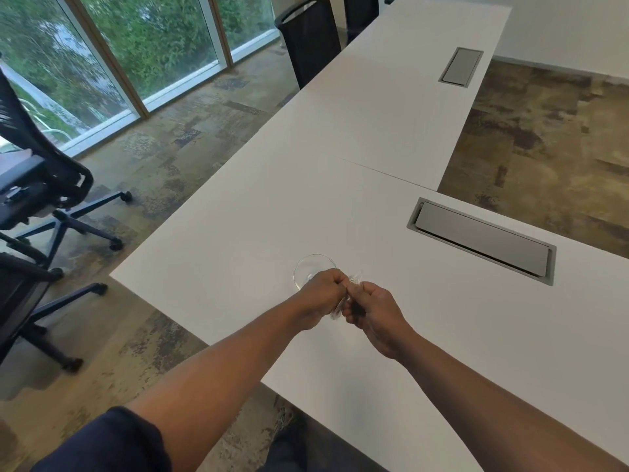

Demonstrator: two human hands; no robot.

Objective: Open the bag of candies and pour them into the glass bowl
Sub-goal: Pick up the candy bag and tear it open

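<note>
Just between left hand (321, 294) and right hand (372, 313): candy bag (343, 296).

The white table (391, 137) is lying bare across most of the frame, leaving open passage toward the upper centre and lower right. The glass bowl (311, 272) is sitting just beyond the left hand (323, 296), blocking a straight reach forward. A grey hatch (481, 240) is lying flush at centre right. Office chairs (44, 195) are crowding the left edge.
</note>
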